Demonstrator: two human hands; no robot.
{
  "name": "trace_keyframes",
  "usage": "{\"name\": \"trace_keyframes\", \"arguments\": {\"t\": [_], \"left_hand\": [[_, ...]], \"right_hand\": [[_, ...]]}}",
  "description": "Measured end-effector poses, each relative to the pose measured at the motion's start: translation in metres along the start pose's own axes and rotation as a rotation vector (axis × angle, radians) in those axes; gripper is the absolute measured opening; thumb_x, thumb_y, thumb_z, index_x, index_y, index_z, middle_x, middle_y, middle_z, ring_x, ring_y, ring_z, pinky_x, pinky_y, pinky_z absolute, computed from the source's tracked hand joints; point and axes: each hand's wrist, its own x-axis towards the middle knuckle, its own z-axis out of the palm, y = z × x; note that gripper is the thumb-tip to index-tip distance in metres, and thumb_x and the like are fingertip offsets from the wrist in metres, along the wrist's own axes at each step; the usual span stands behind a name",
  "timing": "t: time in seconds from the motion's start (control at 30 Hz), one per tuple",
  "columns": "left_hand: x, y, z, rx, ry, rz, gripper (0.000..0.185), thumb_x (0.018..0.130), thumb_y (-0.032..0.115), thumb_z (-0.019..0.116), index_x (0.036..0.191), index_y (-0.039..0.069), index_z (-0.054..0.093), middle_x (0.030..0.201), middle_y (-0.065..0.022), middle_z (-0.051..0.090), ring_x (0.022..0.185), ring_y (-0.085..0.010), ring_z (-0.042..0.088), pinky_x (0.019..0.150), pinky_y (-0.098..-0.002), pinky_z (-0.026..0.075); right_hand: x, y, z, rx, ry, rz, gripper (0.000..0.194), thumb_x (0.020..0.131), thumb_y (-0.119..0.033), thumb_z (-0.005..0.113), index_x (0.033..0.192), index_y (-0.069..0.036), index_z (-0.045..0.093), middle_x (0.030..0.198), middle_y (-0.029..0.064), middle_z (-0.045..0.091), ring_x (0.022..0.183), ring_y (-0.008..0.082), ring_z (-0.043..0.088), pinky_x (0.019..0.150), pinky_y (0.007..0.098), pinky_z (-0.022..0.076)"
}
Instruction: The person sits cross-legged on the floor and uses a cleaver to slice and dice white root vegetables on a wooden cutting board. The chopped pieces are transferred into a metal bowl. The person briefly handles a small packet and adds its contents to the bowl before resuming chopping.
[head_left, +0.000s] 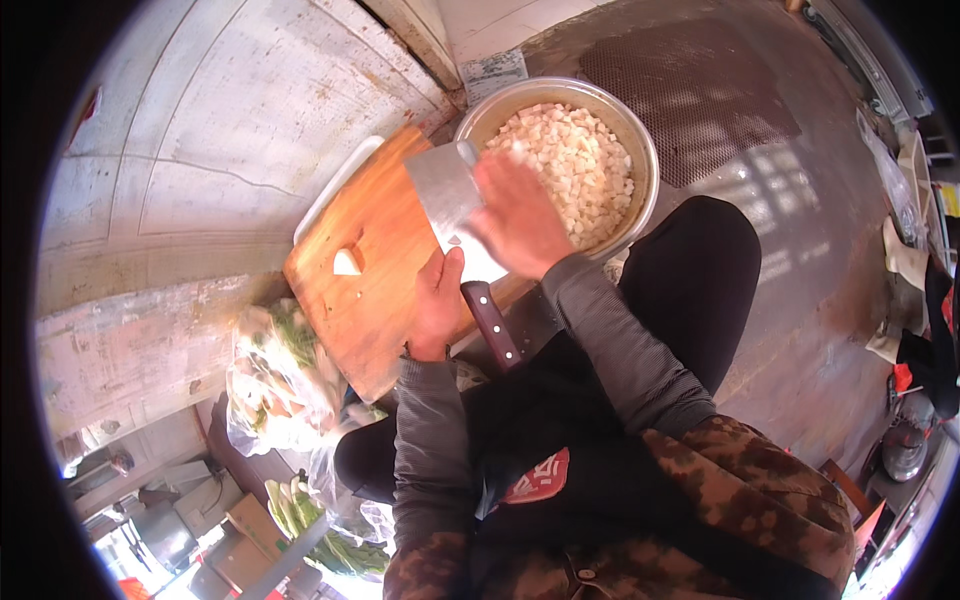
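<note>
A cleaver with a broad steel blade (450, 196) and a dark riveted handle (493, 322) is tilted above the right side of a wooden cutting board (360, 304). My left hand (437, 304) grips the blade's lower part near the handle, thumb on its face and fingers hidden behind. Blurred, my right hand (521, 221) lies over the blade's right side, beside the basin; its fingers look apart and I see nothing held in them. A metal basin (651, 161) holds many small white cubes (574, 169). One white chunk (346, 262) rests on the board.
Left of the board is a worn white wooden panel (225, 112). Clear plastic bags of vegetables (281, 375) and leafy greens (322, 544) lie at lower left. Beyond the basin is a dark textured mat (682, 90). Another person's white boots (904, 255) show at the far right.
</note>
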Motion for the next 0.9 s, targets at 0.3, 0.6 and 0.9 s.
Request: {"name": "trace_keyframes", "arguments": {"t": [0.3,0.6,0.9], "left_hand": [[0.004,-0.020,-0.019,0.186,0.465,0.005,0.034,0.100,0.024,0.047,0.088,-0.007,0.057,0.066,-0.0157,0.057,0.061,-0.0191,0.052,0.056,-0.0378,0.042],[0.015,-0.064,-0.053,0.066,0.603,-0.067,0.034,0.096,0.027,0.056,0.108,-0.005,0.056,0.090,-0.0195,0.063,0.083,-0.0290,0.063,0.075,-0.0391,0.051],[0.016,-0.096,-0.238,0.776,0.769,-0.296,0.043,0.086,0.032,0.060,0.116,0.000,0.059,0.116,-0.0232,0.061,0.108,-0.0385,0.059,0.090,-0.0449,0.049]], "right_hand": [[-0.013,-0.059,-0.035,0.308,-0.318,0.392,0.059,0.094,-0.037,0.056,0.135,0.003,0.042,0.115,0.0244,0.061,0.091,0.0374,0.064,0.075,0.0455,0.0508],[-0.057,-0.047,0.063,-0.018,-0.183,-0.081,0.058,0.083,-0.018,0.066,0.136,-0.005,0.045,0.096,0.0189,0.064,0.079,0.0369,0.064,0.065,0.0445,0.0520],[-0.056,-0.030,0.105,-0.192,-0.175,-0.041,0.054,0.086,-0.023,0.065,0.132,-0.002,0.048,0.102,0.0224,0.061,0.084,0.0404,0.063,0.069,0.0473,0.0524]]}}
